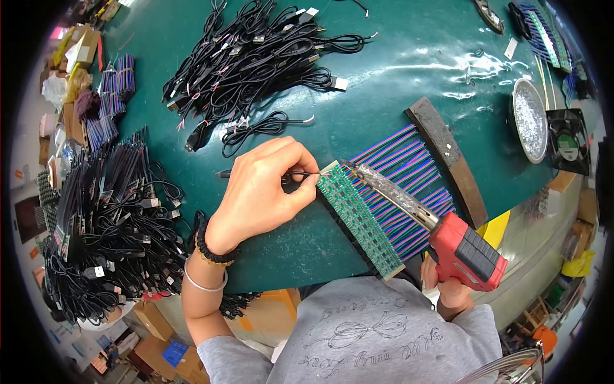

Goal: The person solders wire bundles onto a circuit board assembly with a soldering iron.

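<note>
My left hand (265, 189) pinches the end of a thin black cable (225, 173) and holds its bare wire tip against the top end of a long strip of small green circuit boards (358, 217). My right hand (448, 288), mostly hidden, grips a red soldering gun (464, 249). Its long crusted metal tip (384, 185) reaches up-left to the same end of the strip. Purple, blue and green ribbon wires (409, 185) run from the boards to the right.
Green table (384, 70). A pile of black cables with plugs (256, 57) lies at the back, a bigger heap (109, 224) on the left. A rusty metal bar (448, 160) lies on the ribbon wires. Round tin (531, 118), small black fan (568, 141) at right.
</note>
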### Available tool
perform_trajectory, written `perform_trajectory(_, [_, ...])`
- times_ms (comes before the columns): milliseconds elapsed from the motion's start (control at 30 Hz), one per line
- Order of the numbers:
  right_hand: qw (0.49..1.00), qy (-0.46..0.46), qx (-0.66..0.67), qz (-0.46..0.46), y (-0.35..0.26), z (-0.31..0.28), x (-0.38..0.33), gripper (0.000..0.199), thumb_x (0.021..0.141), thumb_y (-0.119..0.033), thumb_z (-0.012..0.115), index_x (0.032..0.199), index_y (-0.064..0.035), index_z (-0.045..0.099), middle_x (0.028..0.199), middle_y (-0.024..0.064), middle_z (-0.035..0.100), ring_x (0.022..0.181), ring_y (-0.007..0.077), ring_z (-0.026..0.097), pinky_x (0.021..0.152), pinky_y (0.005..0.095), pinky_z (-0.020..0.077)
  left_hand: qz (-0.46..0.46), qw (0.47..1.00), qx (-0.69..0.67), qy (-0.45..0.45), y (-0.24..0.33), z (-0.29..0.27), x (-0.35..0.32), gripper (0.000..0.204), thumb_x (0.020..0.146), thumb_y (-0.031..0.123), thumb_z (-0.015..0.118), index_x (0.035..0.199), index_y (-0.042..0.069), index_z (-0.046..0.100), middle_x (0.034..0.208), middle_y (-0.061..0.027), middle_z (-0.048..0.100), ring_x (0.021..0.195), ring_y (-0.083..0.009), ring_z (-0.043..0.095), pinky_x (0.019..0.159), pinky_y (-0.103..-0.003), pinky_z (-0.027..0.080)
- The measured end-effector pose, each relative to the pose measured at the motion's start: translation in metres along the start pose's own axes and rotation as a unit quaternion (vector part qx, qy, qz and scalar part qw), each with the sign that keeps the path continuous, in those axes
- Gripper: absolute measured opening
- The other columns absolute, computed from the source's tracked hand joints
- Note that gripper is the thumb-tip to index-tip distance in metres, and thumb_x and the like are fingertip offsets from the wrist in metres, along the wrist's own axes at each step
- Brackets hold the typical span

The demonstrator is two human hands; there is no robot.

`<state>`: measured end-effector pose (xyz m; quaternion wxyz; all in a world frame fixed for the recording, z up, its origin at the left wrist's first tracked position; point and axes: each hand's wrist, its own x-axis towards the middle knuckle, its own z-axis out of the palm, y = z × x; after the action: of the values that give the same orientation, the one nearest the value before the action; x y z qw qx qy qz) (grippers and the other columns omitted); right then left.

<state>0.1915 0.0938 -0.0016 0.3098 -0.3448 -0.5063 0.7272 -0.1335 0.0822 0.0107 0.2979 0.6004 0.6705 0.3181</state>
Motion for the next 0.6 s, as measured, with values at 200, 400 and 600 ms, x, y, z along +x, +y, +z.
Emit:
perform_trajectory(200, [0.99, 0.067, 0.123, 0.03, 0.013, -0.002, -0.023, 0.017, 0.077, -0.018, 0.07, 0.091, -0.0068, 0.07, 0.083, 0.0114, 0.065, 0.083, 0.0321, 0.062, 0.075, 0.0425, 0.0486, 0.058, 0.997, 0.042, 0.028, 0.013, 0.007, -0.008, 0.011, 0.074, 0.001, 0.07, 0.077, 0.002, 0.059, 0.076, -0.0088, 0.054, 0.071, -0.0248, 0.057, 0.06, -0.035, 0.047])
perform_trajectory(400, [0.989, 0.042, 0.143, -0.004, 0.011, -0.003, -0.023, 0.016, 0.078, -0.018, 0.069, 0.09, -0.0068, 0.071, 0.087, 0.0109, 0.068, 0.084, 0.0318, 0.064, 0.077, 0.0427, 0.0491, 0.056, 0.995, 0.072, 0.046, 0.014, 0.009, -0.007, 0.013, 0.074, 0.002, 0.071, 0.077, 0.002, 0.059, 0.076, -0.0083, 0.055, 0.071, -0.0252, 0.058, 0.061, -0.035, 0.048])
perform_trajectory(600, [0.989, 0.049, 0.14, 0.005, 0.017, 0.003, -0.02, 0.025, 0.081, -0.031, 0.067, 0.083, -0.0062, 0.071, 0.078, 0.0051, 0.066, 0.078, 0.0279, 0.063, 0.071, 0.0413, 0.0481, 0.033, 0.996, 0.061, 0.049, 0.006, 0.006, -0.006, 0.013, 0.073, 0.001, 0.071, 0.077, 0.002, 0.059, 0.075, -0.0076, 0.056, 0.069, -0.0241, 0.059, 0.06, -0.034, 0.049])
